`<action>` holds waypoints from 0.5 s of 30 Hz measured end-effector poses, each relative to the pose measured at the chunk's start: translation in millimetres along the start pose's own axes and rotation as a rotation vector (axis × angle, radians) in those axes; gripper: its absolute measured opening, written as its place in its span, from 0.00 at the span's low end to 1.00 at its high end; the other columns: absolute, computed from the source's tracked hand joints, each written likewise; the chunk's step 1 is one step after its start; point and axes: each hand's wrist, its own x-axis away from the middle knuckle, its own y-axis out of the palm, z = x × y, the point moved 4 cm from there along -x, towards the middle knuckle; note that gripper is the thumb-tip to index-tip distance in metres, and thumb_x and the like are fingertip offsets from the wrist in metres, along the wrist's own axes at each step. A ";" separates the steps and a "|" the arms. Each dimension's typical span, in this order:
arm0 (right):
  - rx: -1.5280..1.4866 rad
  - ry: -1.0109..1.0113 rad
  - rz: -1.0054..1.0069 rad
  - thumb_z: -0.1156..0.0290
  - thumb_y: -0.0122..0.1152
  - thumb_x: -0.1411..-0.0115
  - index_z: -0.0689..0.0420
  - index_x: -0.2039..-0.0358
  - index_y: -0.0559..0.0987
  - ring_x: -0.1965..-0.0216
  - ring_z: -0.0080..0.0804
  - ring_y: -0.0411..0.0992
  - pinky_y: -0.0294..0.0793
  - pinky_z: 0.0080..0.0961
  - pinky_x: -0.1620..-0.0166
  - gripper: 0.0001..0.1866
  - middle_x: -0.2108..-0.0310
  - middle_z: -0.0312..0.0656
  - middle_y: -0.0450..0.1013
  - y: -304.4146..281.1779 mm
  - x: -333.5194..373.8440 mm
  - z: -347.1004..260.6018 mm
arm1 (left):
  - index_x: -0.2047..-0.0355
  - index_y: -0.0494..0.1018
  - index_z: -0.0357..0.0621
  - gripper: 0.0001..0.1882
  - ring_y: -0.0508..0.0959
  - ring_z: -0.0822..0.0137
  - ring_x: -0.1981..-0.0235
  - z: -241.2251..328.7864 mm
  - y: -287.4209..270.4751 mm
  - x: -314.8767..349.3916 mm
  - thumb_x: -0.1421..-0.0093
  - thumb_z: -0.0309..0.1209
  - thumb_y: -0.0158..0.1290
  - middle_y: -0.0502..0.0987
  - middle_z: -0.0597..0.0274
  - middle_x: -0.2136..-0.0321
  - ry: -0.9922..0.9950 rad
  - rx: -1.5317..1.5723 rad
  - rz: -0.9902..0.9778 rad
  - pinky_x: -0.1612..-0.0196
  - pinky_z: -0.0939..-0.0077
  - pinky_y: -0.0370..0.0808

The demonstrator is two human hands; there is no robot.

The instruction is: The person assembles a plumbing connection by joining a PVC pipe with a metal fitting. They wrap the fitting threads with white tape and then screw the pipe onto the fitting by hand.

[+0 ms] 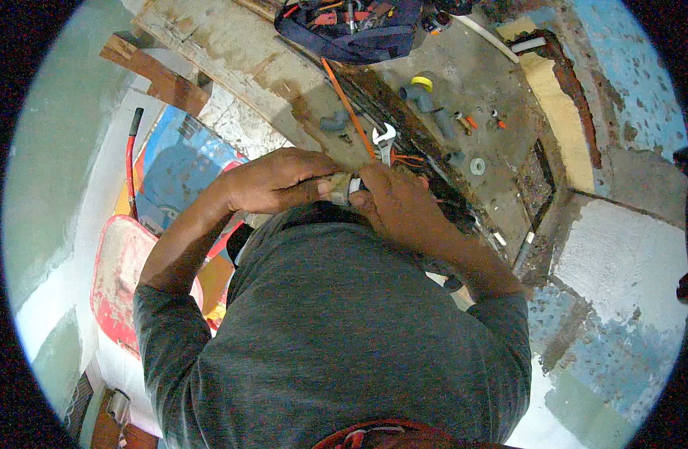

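Note:
Both hands meet close in front of my body. My left hand [280,181] reaches in from the left, its fingers closed around a small tan-grey cylindrical piece [339,187]. Pinched at the other end by my right hand [398,200] is a pale ring-like part [354,185]; whether the two are joined I cannot tell. Just beyond my right hand shows an adjustable wrench [385,138], jaws pointing away from me. A long orange rod [347,106] runs past it toward the far side. My fingers hide much of the held pieces.
A dark tool bag [374,41] full of tools lies at the far side. Grey pipe elbows [426,97], a yellow tape roll [422,82] and a white ring [477,166] are on the dirty floor. A red chair-like panel [119,277] stands at left, beside a red-handled bar [131,165].

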 end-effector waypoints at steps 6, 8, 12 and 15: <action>-0.196 0.074 -0.090 0.55 0.54 0.28 0.60 0.46 0.72 0.53 0.63 0.77 0.74 0.56 0.49 0.21 0.55 0.58 0.77 -1.6 -2.2 4.6 | 0.47 0.73 0.33 0.19 0.80 0.37 0.56 -5.9 3.5 2.1 0.26 0.39 0.50 0.79 0.37 0.58 -0.089 -0.021 -0.094 0.54 0.49 0.77; -0.118 0.014 -0.081 0.53 0.55 0.29 0.60 0.44 0.72 0.51 0.62 0.76 0.74 0.55 0.48 0.24 0.51 0.57 0.75 -6.0 0.2 4.9 | 0.47 0.73 0.33 0.19 0.80 0.37 0.56 -4.6 2.2 1.5 0.25 0.39 0.49 0.79 0.37 0.58 -0.066 0.031 -0.068 0.54 0.49 0.76; 0.069 -0.123 -0.069 0.51 0.57 0.30 0.61 0.43 0.71 0.48 0.61 0.75 0.75 0.54 0.47 0.27 0.45 0.56 0.72 -10.0 3.9 3.5 | 0.42 0.72 0.34 0.21 0.80 0.40 0.46 -5.4 -1.6 3.7 0.26 0.38 0.49 0.80 0.40 0.48 -0.165 0.060 -0.164 0.42 0.52 0.75; 0.109 -0.153 -0.064 0.52 0.57 0.30 0.61 0.44 0.71 0.48 0.60 0.75 0.76 0.53 0.48 0.26 0.45 0.56 0.72 -6.6 4.6 3.4 | 0.43 0.72 0.34 0.20 0.80 0.40 0.46 -1.6 -0.8 2.7 0.28 0.36 0.51 0.79 0.40 0.48 -0.154 0.018 -0.153 0.41 0.53 0.75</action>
